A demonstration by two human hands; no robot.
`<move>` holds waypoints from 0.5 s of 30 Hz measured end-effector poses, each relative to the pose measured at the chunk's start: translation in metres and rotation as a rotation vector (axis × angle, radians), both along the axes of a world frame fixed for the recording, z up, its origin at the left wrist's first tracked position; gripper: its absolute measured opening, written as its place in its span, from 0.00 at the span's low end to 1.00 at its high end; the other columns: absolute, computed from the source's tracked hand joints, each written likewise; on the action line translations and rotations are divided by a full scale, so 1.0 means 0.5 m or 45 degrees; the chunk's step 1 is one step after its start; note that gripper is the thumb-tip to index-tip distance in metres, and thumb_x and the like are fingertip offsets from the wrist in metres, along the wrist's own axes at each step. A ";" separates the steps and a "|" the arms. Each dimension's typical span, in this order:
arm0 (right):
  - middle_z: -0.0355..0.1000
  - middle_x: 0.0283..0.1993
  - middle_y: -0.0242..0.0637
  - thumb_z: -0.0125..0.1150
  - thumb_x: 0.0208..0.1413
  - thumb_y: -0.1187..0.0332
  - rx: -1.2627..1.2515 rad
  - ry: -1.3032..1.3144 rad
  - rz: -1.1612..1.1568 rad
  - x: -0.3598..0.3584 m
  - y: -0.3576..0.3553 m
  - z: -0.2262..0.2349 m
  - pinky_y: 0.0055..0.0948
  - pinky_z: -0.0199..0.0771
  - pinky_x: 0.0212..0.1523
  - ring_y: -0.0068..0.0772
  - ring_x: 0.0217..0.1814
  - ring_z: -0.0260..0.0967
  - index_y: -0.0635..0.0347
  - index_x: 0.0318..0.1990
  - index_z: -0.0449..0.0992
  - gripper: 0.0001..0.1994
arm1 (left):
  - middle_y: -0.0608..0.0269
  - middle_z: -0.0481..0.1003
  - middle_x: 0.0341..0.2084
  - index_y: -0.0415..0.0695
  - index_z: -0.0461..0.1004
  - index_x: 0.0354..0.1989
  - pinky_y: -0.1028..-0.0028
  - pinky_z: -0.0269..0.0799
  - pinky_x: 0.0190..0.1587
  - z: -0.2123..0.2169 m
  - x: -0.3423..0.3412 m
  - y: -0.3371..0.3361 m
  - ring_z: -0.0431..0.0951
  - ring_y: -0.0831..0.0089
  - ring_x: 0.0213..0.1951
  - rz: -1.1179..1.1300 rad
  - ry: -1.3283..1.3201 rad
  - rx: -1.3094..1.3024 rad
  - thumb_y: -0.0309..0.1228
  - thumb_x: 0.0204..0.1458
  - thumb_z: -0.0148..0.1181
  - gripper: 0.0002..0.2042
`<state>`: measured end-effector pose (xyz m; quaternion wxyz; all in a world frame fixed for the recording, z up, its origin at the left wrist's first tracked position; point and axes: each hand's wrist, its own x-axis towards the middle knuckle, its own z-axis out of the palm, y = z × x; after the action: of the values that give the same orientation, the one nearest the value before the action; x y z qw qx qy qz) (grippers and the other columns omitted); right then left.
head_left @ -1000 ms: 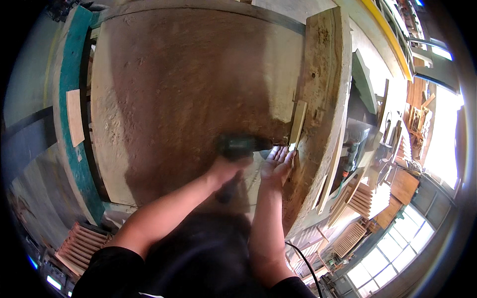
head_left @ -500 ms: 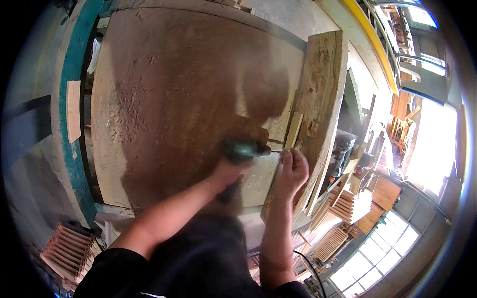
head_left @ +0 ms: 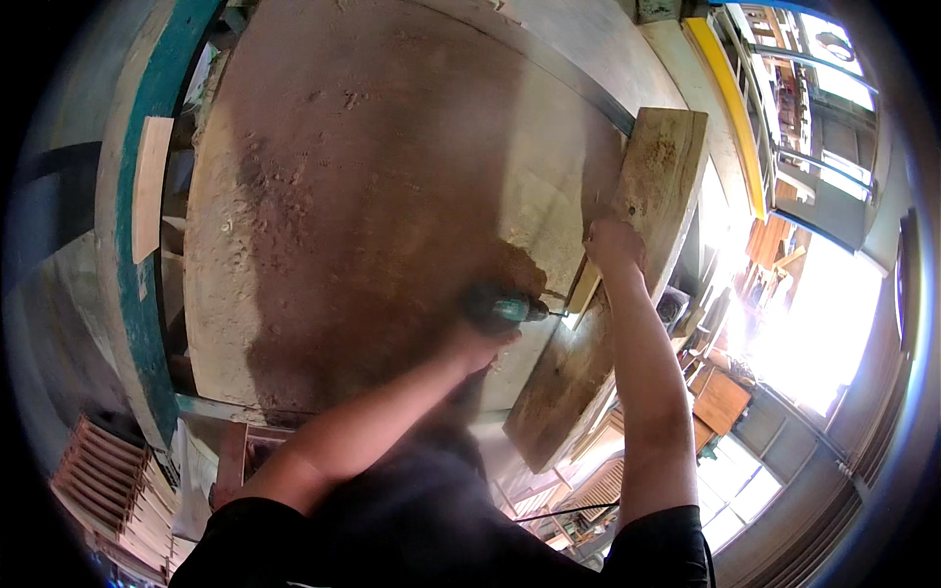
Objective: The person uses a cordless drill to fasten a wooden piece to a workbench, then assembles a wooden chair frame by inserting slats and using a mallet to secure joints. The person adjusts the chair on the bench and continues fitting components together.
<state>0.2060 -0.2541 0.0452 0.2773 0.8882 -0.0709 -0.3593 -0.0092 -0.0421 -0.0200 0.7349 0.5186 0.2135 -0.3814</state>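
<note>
Left fingers (head_left: 504, 340) seemingly wrap around the drill (head_left: 510, 311).

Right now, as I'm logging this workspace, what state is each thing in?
drill, in the left hand, pointed toward the wood strip; running unclear
right hand, curled by the wood strip; grip hidden
wood strip, lying along the thick plank
pale board, lying on the teal beam
</note>
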 end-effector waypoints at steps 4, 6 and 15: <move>0.80 0.48 0.48 0.57 0.59 0.67 -0.014 0.113 0.186 0.004 -0.010 -0.009 0.48 0.81 0.49 0.52 0.51 0.79 0.56 0.45 0.83 0.12 | 0.66 0.79 0.29 0.44 0.80 0.45 0.71 0.73 0.25 -0.001 0.000 0.001 0.73 0.79 0.23 -0.024 0.016 0.050 0.42 0.50 0.75 0.20; 0.80 0.48 0.49 0.55 0.59 0.70 0.041 0.089 0.228 0.000 -0.011 -0.003 0.47 0.81 0.48 0.54 0.50 0.79 0.59 0.44 0.83 0.11 | 0.66 0.79 0.29 0.44 0.80 0.45 0.71 0.73 0.25 0.014 0.007 0.013 0.73 0.79 0.23 -0.222 0.295 -0.024 0.43 0.50 0.75 0.20; 0.78 0.43 0.55 0.53 0.63 0.67 0.216 -0.107 0.049 -0.050 0.023 0.111 0.54 0.75 0.47 0.60 0.49 0.76 0.59 0.45 0.74 0.08 | 0.66 0.78 0.26 0.42 0.79 0.44 0.71 0.73 0.26 -0.007 -0.019 0.001 0.73 0.78 0.23 -0.182 0.197 0.019 0.44 0.49 0.76 0.21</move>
<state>0.1812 -0.2427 0.1007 0.2048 0.9240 -0.0346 -0.3211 -0.0187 -0.0416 -0.0234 0.6834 0.5069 0.2348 -0.4700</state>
